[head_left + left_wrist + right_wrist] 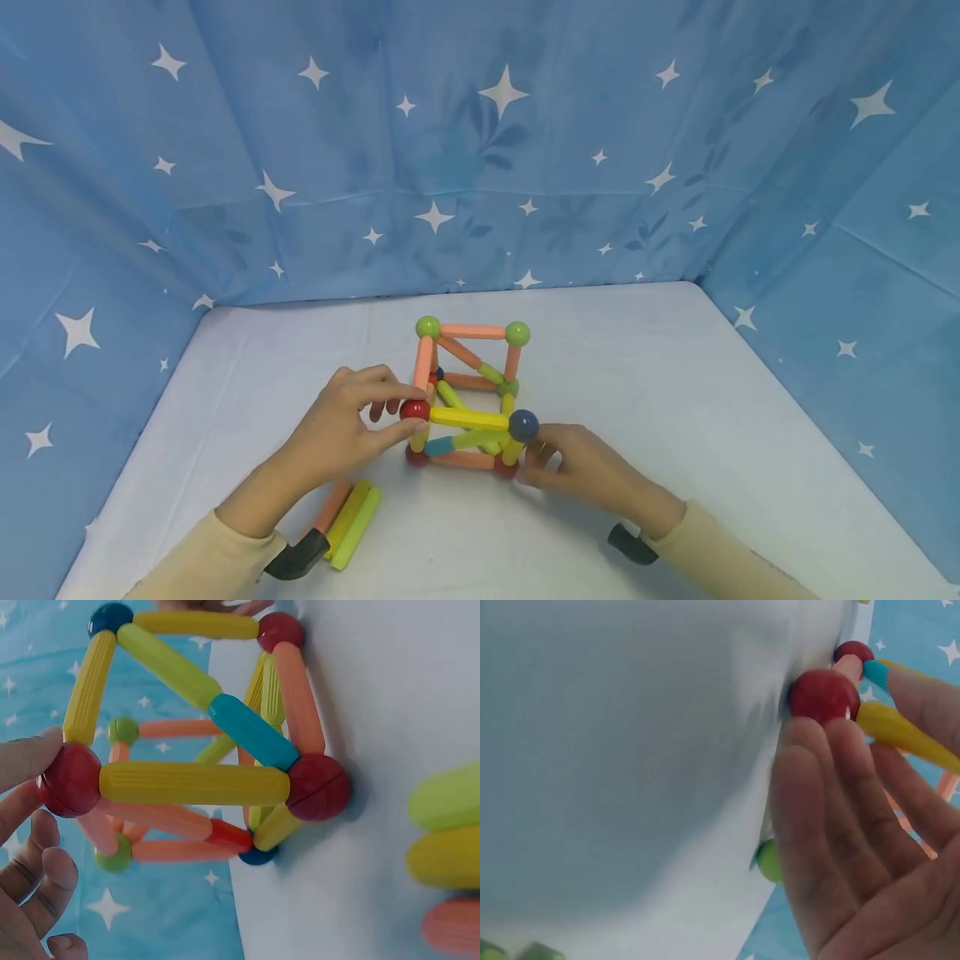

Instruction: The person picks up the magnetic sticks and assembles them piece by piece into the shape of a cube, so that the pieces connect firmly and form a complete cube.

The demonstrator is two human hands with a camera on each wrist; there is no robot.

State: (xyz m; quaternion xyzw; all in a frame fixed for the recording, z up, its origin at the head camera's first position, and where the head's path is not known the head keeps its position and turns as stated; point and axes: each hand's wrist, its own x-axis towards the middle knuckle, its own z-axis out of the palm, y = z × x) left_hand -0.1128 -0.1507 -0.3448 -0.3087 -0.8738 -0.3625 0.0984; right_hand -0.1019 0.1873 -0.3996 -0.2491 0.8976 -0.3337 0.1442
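A box-shaped frame of magnetic rods and balls stands before me on the white table. My left hand [352, 412] pinches its upper front red ball [71, 780], index finger above and thumb below. A yellow rod [472, 419] runs from that ball to a dark blue ball [523, 426]. My right hand [577, 467] holds the frame's lower front right corner. There its fingertips touch a red ball [825, 696], with thumb and fingers on either side of a yellow rod [904, 729]. A blue rod [251, 729] and a lime rod [169, 666] form the front diagonal.
Loose orange [334, 502], yellow [347, 518] and lime [356, 530] rods lie side by side near my left forearm. Green balls [517, 333] top the frame's back corners. Blue star-patterned cloth [450, 167] hangs behind and beside the table [615, 358].
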